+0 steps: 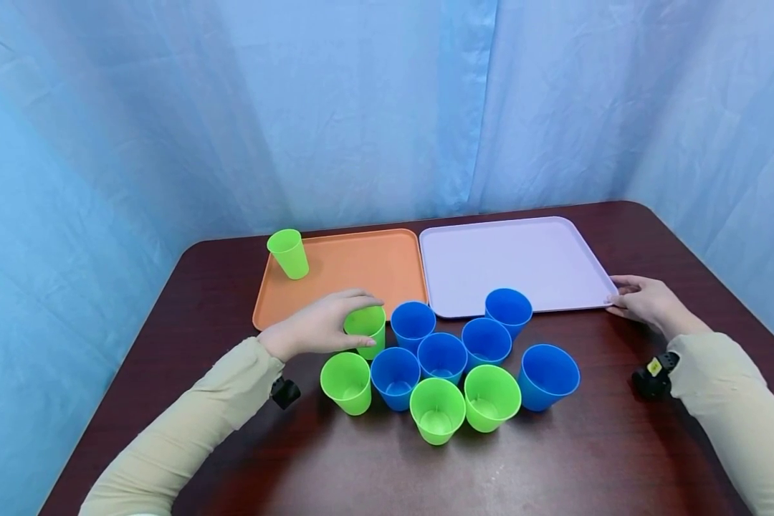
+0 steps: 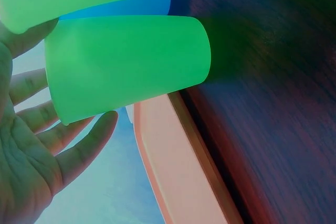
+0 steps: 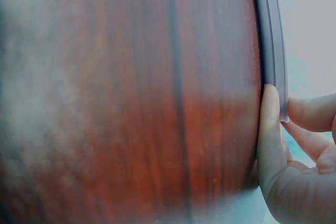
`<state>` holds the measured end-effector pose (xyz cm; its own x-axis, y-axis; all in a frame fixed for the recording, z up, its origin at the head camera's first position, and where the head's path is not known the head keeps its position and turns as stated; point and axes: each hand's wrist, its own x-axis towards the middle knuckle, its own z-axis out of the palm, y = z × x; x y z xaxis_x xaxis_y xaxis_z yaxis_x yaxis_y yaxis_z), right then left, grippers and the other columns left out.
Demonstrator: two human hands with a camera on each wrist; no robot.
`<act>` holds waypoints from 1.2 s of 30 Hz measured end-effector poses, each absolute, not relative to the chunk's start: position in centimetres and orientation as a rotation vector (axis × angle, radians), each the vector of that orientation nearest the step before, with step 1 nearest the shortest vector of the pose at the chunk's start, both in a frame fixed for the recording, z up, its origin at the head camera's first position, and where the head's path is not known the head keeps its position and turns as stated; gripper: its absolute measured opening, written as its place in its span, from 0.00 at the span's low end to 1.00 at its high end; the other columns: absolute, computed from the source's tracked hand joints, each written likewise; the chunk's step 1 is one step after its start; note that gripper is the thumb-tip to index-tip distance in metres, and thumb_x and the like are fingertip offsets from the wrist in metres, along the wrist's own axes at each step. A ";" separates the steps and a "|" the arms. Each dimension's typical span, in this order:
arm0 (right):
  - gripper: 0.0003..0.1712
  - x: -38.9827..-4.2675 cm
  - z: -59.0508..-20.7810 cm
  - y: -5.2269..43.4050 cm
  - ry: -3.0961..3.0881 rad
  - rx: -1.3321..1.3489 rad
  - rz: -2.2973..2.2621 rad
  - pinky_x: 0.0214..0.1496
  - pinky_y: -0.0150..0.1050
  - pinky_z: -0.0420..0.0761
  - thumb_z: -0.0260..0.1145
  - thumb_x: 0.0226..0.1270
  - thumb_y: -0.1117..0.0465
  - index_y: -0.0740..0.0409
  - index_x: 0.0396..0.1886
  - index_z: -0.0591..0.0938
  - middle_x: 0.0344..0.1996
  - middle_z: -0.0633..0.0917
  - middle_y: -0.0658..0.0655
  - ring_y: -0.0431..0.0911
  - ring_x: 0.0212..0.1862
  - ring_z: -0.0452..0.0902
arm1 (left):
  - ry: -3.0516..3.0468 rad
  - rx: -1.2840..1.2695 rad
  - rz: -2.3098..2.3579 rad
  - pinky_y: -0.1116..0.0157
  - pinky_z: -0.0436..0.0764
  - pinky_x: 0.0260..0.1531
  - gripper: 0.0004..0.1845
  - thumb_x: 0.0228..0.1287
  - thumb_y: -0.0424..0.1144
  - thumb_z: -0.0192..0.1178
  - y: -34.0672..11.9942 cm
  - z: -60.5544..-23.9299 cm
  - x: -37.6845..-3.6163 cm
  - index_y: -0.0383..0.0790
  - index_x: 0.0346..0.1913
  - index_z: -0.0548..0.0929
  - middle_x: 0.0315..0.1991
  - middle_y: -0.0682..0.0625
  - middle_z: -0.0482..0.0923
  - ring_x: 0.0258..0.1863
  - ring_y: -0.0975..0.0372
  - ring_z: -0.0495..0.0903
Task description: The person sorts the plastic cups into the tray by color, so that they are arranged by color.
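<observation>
Cup (image 1: 368,326), green, is at the near edge of the orange tray (image 1: 368,261), between thumb and fingers of the left hand (image 1: 319,326). Left hand: spread to cup width; firm hold cannot be determined. Right hand (image 1: 648,304): nearly closed, pinching the lilac tray (image 1: 512,265) at one corner. Count: five green cups (image 1: 346,387), one on the orange tray; six blue cups (image 1: 548,376); two trays.

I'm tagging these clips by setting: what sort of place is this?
Probably a staged recording spot: light-blue fabric curtains hang behind a dark brown wooden-looking table, and small black wrist-worn devices are in view.
</observation>
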<state>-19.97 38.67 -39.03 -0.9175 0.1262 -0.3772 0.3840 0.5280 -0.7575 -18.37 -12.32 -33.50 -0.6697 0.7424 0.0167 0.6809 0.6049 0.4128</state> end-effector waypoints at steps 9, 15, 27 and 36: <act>0.36 -20.0 -39.0 38.7 2.495 0.422 -1.334 0.37 0.29 0.81 0.52 0.70 0.70 0.72 0.72 0.47 0.59 0.58 0.81 0.29 0.29 0.75 | 2.700 1.209 0.619 0.57 0.75 0.56 0.33 0.56 0.47 0.68 -12.5 -33.2 -18.5 0.37 0.63 0.73 0.58 0.45 0.74 0.58 0.55 0.74; 0.36 -20.0 -39.0 38.9 2.491 0.413 -1.333 0.37 0.29 0.81 0.52 0.71 0.69 0.72 0.72 0.47 0.59 0.58 0.81 0.29 0.29 0.75 | 2.726 1.173 0.619 0.58 0.76 0.55 0.33 0.57 0.48 0.67 -12.9 -32.7 -18.4 0.38 0.64 0.72 0.59 0.45 0.73 0.58 0.55 0.73; 0.37 -19.9 -39.3 38.9 2.494 0.408 -1.349 0.37 0.29 0.81 0.52 0.70 0.70 0.72 0.72 0.47 0.59 0.59 0.81 0.28 0.29 0.75 | 2.814 1.112 0.686 0.59 0.76 0.54 0.32 0.55 0.46 0.69 -14.0 -32.3 -18.5 0.38 0.63 0.73 0.58 0.46 0.74 0.57 0.56 0.73; 0.36 -20.0 -39.4 38.8 2.490 0.401 -1.352 0.37 0.29 0.81 0.52 0.70 0.70 0.73 0.72 0.46 0.59 0.59 0.81 0.28 0.29 0.75 | 2.882 1.048 0.759 0.54 0.75 0.54 0.33 0.55 0.43 0.69 -15.1 -32.2 -19.9 0.34 0.63 0.73 0.58 0.41 0.73 0.57 0.51 0.73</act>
<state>-20.01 38.82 -39.37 -0.9225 0.1084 -0.3706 0.3698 0.5236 -0.7675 -19.88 -15.08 -32.17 -0.7800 0.6008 0.1753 0.6092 0.6648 0.4324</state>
